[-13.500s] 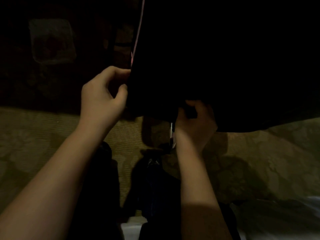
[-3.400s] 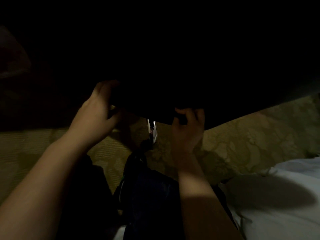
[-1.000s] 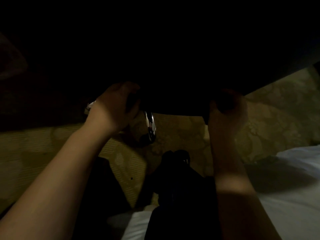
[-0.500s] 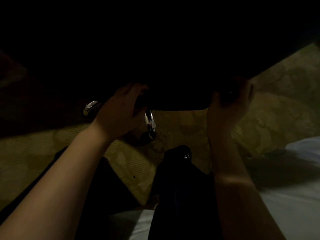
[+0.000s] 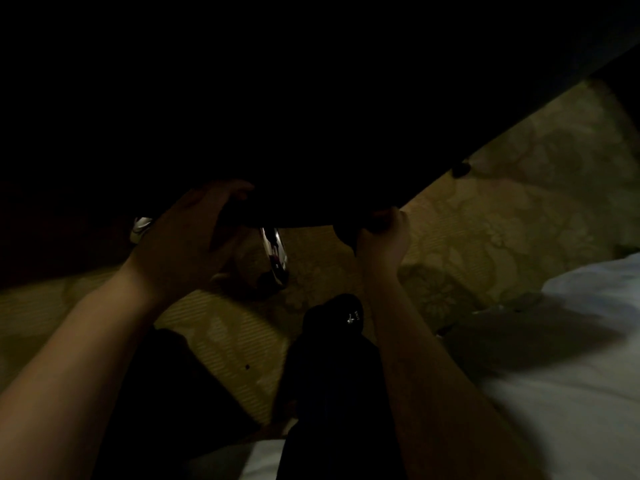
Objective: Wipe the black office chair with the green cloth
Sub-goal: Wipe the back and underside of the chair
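Observation:
The black office chair (image 5: 311,116) fills the dark upper half of the view, and its lower edge runs across the middle. My left hand (image 5: 194,240) grips that edge from below, fingers curled over it. My right hand (image 5: 381,237) holds a dark bunched cloth (image 5: 346,233) against the same edge, further right. The cloth's colour is lost in the dark. A chrome chair leg (image 5: 275,254) shines between my hands.
Patterned olive carpet (image 5: 485,220) covers the floor below the chair. White bedding (image 5: 571,375) lies at the lower right. My dark-clothed legs (image 5: 332,375) stretch out between my forearms. A second chrome part (image 5: 140,225) glints behind my left wrist.
My right hand has slid left and down along the chair's lower edge with the cloth, closer to my left hand. The left hand keeps its grip on the edge.

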`<state>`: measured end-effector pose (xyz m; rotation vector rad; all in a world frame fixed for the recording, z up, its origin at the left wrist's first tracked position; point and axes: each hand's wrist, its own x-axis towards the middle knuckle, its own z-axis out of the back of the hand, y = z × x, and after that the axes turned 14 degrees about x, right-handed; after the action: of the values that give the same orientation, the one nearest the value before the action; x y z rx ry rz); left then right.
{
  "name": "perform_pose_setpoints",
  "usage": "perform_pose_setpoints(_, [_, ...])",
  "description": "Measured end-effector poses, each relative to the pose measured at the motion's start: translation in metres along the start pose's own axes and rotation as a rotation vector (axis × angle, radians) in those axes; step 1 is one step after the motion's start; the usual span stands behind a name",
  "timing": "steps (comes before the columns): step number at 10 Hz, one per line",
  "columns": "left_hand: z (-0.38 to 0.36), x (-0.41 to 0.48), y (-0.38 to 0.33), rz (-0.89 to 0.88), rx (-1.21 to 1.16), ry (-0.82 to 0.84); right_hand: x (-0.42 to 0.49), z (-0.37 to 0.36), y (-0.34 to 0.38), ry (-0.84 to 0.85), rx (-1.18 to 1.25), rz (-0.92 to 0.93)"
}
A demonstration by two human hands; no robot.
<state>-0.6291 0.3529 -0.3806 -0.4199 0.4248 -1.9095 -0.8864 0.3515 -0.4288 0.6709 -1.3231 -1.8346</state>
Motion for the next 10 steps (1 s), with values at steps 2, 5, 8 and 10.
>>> perform_pose_setpoints(2, [-0.003, -0.004, 0.011, 0.040, 0.037, -0.018, 0.010, 0.007, 0.024, 0.002, -0.034, 0.137])
perform_pose_setpoints(5, [-0.005, -0.003, 0.017, 0.022, 0.065, -0.010, 0.013, 0.046, 0.091, -0.204, -0.017, 0.428])
perform_pose_setpoints(8, [0.004, -0.010, 0.050, 0.137, 0.096, 0.031, 0.008, 0.066, 0.111, -0.186, 0.027, 0.338])
perform_pose_setpoints(10, [0.007, -0.006, 0.068, 0.277, 0.240, 0.114, -0.018, 0.041, 0.087, -0.230, -0.011, 0.653])
